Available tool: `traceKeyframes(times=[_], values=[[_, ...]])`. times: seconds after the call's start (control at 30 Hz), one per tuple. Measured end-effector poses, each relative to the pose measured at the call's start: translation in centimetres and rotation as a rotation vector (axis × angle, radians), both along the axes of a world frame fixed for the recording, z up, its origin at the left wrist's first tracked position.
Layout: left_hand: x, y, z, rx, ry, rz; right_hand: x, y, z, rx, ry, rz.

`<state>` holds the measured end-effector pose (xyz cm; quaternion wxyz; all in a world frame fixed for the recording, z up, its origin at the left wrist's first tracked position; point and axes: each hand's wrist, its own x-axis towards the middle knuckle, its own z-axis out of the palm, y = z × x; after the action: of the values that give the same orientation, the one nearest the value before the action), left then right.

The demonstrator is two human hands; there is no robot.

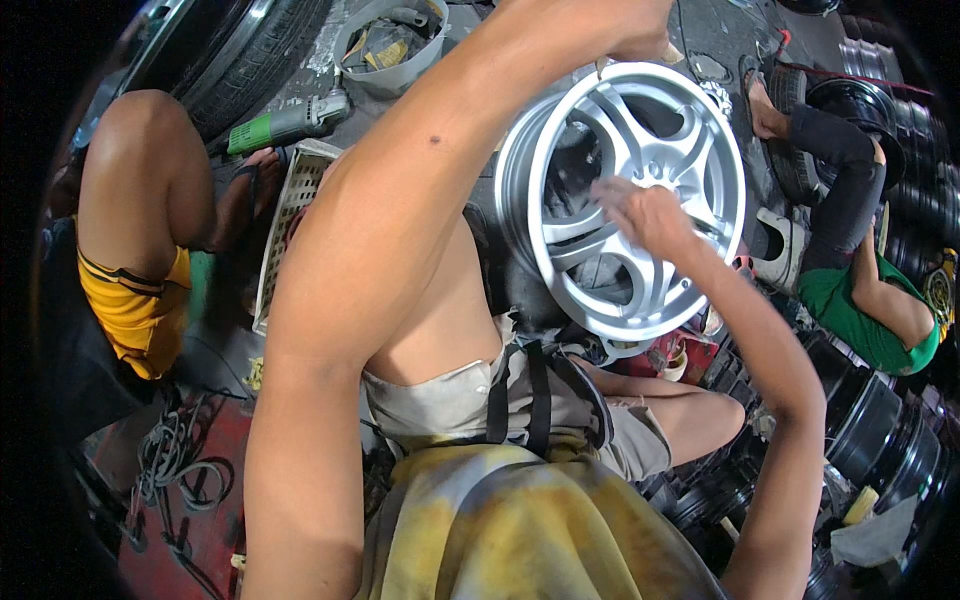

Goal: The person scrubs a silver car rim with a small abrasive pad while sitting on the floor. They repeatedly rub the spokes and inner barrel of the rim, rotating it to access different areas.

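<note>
A silver alloy wheel (568, 228) with split spokes stands tilted before my legs, its face toward me. My left hand (640, 32) is at its top edge, partly cut off by the frame. That hand appears closed on the upper lip, though most of its fingers are hidden. Over the hub and spokes my right hand (655, 220) points leftward. Its fingers are smeared by motion, so whether they hold anything is unclear.
A green angle grinder (270, 130) lies left, near a bucket (385, 75) and big tyres (245, 75). A pale basket (290, 235) stands beside my left arm. Coiled cable (175, 460) rests on a red surface. Two people sit at either side; dark wheel rims (870, 425) pile up right.
</note>
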<state>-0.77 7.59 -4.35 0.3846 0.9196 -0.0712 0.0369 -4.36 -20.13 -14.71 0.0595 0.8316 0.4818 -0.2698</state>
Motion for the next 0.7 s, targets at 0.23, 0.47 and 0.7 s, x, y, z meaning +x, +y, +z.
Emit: traceKeyframes(times=[0.23,0.47,0.7], values=[[0.6,-1.5,-1.4,0.046,-0.14,0.05,0.0,-0.3,-2.8,0.262,0.05,0.211],[0.0,-0.7,-1.1,0.089,-0.091,0.024,1.7,0.7,-1.8,-0.058,-0.261,0.283],[0.2,-0.8,-1.2,0.138,-0.056,0.024,4.1,0.5,-0.6,-0.036,-0.18,0.213]])
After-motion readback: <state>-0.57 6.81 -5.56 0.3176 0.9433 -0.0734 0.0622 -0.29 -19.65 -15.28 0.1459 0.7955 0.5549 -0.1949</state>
